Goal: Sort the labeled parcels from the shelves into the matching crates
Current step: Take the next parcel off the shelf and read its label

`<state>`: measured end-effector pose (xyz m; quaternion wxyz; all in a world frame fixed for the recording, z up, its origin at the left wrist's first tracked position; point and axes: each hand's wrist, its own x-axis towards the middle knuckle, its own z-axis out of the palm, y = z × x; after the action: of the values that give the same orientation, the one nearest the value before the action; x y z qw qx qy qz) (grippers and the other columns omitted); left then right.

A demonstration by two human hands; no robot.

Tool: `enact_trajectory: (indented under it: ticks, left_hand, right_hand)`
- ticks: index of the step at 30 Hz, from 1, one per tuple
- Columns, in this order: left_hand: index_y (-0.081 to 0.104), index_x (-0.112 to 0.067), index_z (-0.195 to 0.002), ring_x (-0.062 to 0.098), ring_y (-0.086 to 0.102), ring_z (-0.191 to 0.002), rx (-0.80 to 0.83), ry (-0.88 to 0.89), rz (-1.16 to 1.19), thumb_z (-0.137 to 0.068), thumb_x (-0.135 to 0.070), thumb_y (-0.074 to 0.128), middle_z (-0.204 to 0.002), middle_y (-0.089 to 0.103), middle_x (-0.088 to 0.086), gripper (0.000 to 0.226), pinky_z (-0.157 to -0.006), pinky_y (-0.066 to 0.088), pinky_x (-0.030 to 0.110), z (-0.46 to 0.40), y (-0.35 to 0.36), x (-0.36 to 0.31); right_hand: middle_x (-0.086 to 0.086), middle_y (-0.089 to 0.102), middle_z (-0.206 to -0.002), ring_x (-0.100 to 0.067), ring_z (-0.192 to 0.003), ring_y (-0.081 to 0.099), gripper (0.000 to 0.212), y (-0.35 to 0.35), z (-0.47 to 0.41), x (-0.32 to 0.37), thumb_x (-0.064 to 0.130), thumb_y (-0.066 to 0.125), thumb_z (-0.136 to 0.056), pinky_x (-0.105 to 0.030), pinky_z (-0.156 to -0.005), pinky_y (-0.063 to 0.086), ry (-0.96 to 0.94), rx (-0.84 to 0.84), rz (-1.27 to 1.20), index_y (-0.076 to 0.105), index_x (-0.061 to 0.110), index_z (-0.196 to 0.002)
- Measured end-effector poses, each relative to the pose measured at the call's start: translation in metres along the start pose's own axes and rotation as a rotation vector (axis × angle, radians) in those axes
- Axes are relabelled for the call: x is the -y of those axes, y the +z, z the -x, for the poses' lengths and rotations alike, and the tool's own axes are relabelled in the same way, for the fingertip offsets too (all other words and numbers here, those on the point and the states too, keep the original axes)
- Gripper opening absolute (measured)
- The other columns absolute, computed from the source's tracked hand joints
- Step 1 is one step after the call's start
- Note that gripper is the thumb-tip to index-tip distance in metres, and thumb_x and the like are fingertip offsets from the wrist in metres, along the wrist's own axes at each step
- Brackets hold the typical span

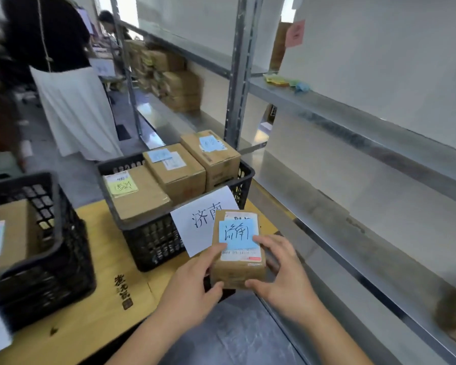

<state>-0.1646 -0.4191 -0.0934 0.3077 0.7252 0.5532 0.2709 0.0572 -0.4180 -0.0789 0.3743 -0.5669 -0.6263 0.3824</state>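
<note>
Left hand: the left hand [195, 280] comes in from 6 o'clock, forearm angled up toward 1 o'clock; its fingers curl onto the parcel's top left edge and its thumb presses the near face, so it grips the parcel.
Right hand: the right hand [282, 275] reaches in from 5 o'clock, forearm slanting toward 11 o'clock; its fingers wrap the parcel's right side with one fingertip on the blue note, thumb on the near lower edge, holding the parcel.
Parcel: the small brown parcel [238, 272] is held between both hands above the table's near right corner, tilted so its top faces the camera; a blue note [237, 234] with handwriting sits on its top over a white printed label.
Table: the wooden table [95, 306] lies at 8 o'clock of the hands.
Crate: at 11 o'clock of the parcel, a black crate [153, 241] stands on the table with four boxes inside; a white sign [195, 222] hangs on its near wall, partly behind the parcel.
Left crate: a second black crate [50, 264] at 9 o'clock holds a box.
Shelves: metal shelves [353, 117] run from 3 to 12 o'clock, with stacked boxes [174, 83] far off.
Person: a person in a white skirt [74, 111] stands at 11 o'clock, beyond the crates.
</note>
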Motion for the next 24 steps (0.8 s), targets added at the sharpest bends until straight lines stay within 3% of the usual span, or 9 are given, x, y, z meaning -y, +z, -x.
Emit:
enact_trajectory:
  ticks: [4,6,8,12,17,24]
  left_hand:
    - [0.027,-0.063,-0.134,-0.004,0.051,-0.11,-0.086,-0.008,0.002,-0.089,-0.038,0.07,-0.134,0.049,-0.025,0.066,-0.086,0.044,0.01,0.017,-0.024,0.024]
    - [0.027,-0.062,-0.133,-0.004,0.049,-0.111,-0.129,-0.016,-0.011,-0.089,-0.043,0.069,-0.132,0.048,-0.025,0.064,-0.088,0.045,0.014,0.024,-0.034,0.035]
    - [0.028,-0.061,-0.131,-0.003,0.046,-0.116,-0.17,-0.027,-0.015,-0.087,-0.047,0.07,-0.135,0.044,-0.023,0.062,-0.092,0.048,0.021,0.03,-0.046,0.043]
    - [0.03,-0.059,-0.129,0.003,0.045,-0.125,-0.216,-0.074,-0.045,-0.083,-0.049,0.072,-0.149,0.031,-0.021,0.063,-0.093,0.053,0.031,0.037,-0.072,0.056]
    - [0.016,-0.059,-0.145,0.006,0.046,-0.126,-0.304,-0.123,-0.219,-0.085,-0.058,0.067,-0.147,0.033,-0.023,0.078,-0.098,0.048,0.029,0.033,-0.102,0.066]
    - [0.03,-0.05,-0.149,0.007,0.043,-0.122,-0.431,-0.2,-0.25,-0.085,-0.057,0.07,-0.137,0.047,-0.024,0.076,-0.101,0.042,0.026,-0.008,-0.13,0.086]
  right_hand:
    - [0.023,0.034,-0.15,0.003,-0.137,0.043,0.083,0.035,-0.008,0.015,0.001,0.09,-0.067,-0.024,-0.102,0.052,-0.031,0.053,-0.04,0.058,0.052,-0.124]
    - [0.017,0.04,-0.149,-0.001,-0.138,0.046,0.083,0.052,-0.013,0.022,-0.002,0.089,-0.067,-0.03,-0.101,0.055,-0.055,0.081,-0.063,0.058,0.053,-0.121]
    - [0.015,0.044,-0.145,0.002,-0.136,0.046,0.08,0.066,-0.018,0.032,-0.004,0.089,-0.067,-0.027,-0.1,0.055,-0.081,0.114,-0.079,0.06,0.051,-0.118]
    - [0.026,0.047,-0.138,0.006,-0.134,0.046,0.079,0.093,-0.036,0.048,-0.006,0.088,-0.066,-0.021,-0.099,0.053,-0.121,0.19,-0.075,0.062,0.049,-0.116]
    - [0.017,0.05,-0.139,0.002,-0.131,0.05,0.075,0.124,-0.068,0.069,-0.01,0.085,-0.065,-0.018,-0.099,0.051,-0.169,0.263,-0.097,0.062,0.034,-0.121]
    - [0.01,0.047,-0.144,0.001,-0.133,0.049,0.073,0.144,-0.138,0.084,-0.005,0.082,-0.071,-0.021,-0.103,0.05,-0.277,0.378,-0.084,0.058,0.034,-0.128]
